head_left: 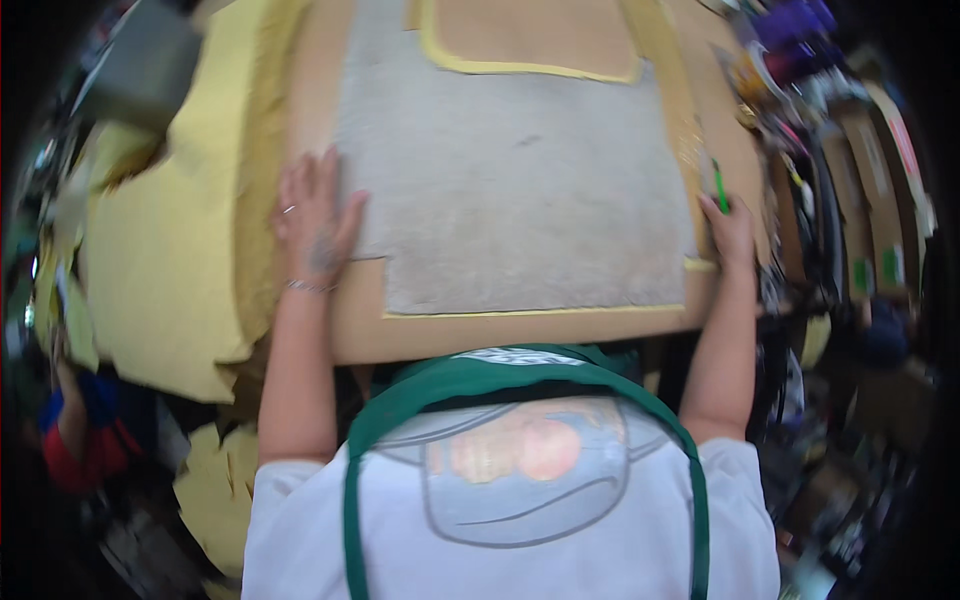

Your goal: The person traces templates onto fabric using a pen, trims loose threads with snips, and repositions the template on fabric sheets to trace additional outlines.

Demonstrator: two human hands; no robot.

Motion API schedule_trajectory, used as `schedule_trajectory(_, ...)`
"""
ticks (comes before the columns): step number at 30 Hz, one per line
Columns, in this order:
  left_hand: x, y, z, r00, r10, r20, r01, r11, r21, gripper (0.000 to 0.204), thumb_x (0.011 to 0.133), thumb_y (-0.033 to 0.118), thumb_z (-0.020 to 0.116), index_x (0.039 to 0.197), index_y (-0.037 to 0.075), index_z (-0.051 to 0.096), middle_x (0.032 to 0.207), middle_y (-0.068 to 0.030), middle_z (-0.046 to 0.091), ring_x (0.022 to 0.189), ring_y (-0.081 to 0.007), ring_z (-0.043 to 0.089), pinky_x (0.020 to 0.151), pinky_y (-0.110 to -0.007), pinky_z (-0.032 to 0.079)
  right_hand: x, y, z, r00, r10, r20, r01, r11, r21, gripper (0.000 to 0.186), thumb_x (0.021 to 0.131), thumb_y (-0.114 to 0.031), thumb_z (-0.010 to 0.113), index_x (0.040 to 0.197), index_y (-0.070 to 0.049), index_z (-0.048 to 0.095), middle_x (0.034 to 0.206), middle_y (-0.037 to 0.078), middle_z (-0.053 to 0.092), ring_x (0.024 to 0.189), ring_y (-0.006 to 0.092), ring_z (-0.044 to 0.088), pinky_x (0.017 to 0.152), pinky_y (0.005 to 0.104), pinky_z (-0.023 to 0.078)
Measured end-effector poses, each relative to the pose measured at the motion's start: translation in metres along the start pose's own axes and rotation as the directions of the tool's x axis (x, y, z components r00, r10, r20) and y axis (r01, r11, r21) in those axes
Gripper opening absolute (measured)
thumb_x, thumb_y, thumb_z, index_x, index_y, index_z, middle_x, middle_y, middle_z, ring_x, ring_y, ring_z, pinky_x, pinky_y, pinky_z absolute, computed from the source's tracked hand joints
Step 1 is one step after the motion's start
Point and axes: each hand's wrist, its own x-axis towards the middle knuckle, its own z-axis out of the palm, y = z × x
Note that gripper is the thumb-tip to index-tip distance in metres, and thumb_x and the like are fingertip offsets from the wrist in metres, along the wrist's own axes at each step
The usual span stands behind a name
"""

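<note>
A large grey sheet [530,210], with stepped lower corners and yellow along its bottom edge, lies flat on a tan board [500,338] in front of me. On the board at the sheet's left edge, my left hand [318,215] rests palm down, fingers stretched out and thumb toward the sheet. My right hand [735,230] is at the sheet's right side, its fingers closed round a slim green pen-like tool [720,190]. Blur hides the tool's exact kind and its tip. At the far end, a tan panel with a yellow border [535,35] covers part of the sheet.
Yellow sheet material [170,270] with ragged edges spreads along the left. Cardboard pieces [865,190] and cluttered items crowd the right, with a purple object [795,30] at the far right. Another person's arm [70,410] shows at the lower left.
</note>
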Motion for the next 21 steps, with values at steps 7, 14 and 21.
schedule_trajectory(7, 0.003, 0.002, -0.006, 0.987, 0.054, 0.15, -0.054, 0.999, -0.002, 0.05, 0.082, 0.043, 0.044, 0.129, 0.029, 0.033, 0.138, -0.0102, 0.02, 0.127, -0.0325, 0.014, 0.093, -0.061, 0.014, -0.007, -0.01, 0.004, 0.997, 0.03, -0.071, -0.026, 0.998, 0.051, 0.032, 0.067, -0.025, 0.07, 0.076, 0.001, 0.056, 0.063, 0.01, 0.056, 0.059, 0.0164, 0.052, 0.057, 0.0306, 0.042)
schedule_trajectory(14, 0.001, 0.006, -0.008, 0.98, 0.025, 0.197, -0.035, 0.998, 0.047, 0.06, 0.078, 0.053, 0.045, 0.131, 0.028, 0.031, 0.139, -0.0093, 0.017, 0.128, -0.0319, 0.011, 0.095, -0.061, 0.011, -0.012, -0.013, 0.002, 0.997, 0.044, -0.067, -0.039, 0.996, 0.079, 0.032, 0.067, -0.024, 0.07, 0.078, 0.002, 0.055, 0.065, 0.011, 0.056, 0.06, 0.0186, 0.054, 0.058, 0.0299, 0.043)
schedule_trajectory(21, 0.002, 0.008, -0.011, 0.98, 0.028, 0.196, -0.032, 0.999, 0.018, 0.06, 0.077, 0.052, 0.047, 0.13, 0.028, 0.031, 0.139, -0.0094, 0.017, 0.128, -0.0309, 0.01, 0.094, -0.061, 0.011, -0.01, -0.011, 0.005, 0.998, 0.033, -0.06, -0.026, 0.994, 0.104, 0.031, 0.067, -0.023, 0.07, 0.078, 0.002, 0.054, 0.064, 0.01, 0.055, 0.059, 0.0168, 0.052, 0.057, 0.0292, 0.042)
